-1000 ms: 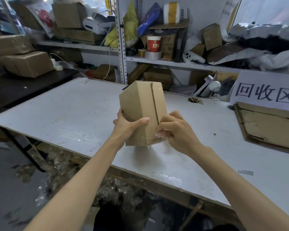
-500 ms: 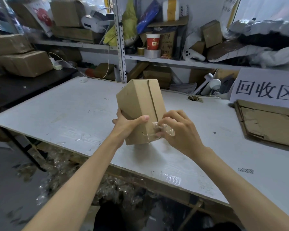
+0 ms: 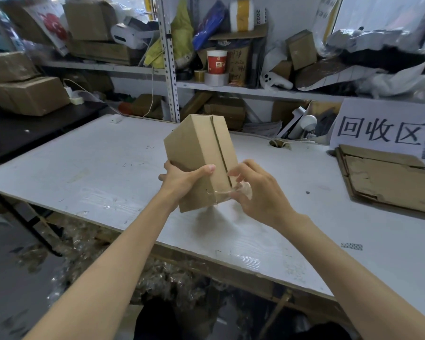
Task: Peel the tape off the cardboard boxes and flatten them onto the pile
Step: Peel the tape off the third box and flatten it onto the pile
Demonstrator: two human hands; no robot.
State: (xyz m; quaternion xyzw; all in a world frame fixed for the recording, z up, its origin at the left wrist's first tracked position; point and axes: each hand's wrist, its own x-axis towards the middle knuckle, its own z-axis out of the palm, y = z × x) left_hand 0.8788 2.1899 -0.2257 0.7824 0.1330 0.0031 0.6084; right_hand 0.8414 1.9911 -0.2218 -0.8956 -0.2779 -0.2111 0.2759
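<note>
A small brown cardboard box (image 3: 196, 153) is held up over the white table (image 3: 84, 173), its flap seam facing me. My left hand (image 3: 182, 180) grips its lower left side, thumb across the front. My right hand (image 3: 258, 192) pinches a crumpled strip of clear tape (image 3: 241, 190) that still runs to the box's lower right corner. The pile of flattened cardboard (image 3: 393, 180) lies on the table at the right.
A white sign with black characters (image 3: 380, 128) stands behind the pile. Cluttered metal shelves (image 3: 172, 69) line the wall behind the table. Taped boxes (image 3: 27, 94) sit on a dark table at the left. Crumpled tape scraps (image 3: 84, 244) lie on the floor below the table edge.
My right hand has pulled the clear tape off the box's lower seam, down and to the right. The box has turned slightly in my left hand.
</note>
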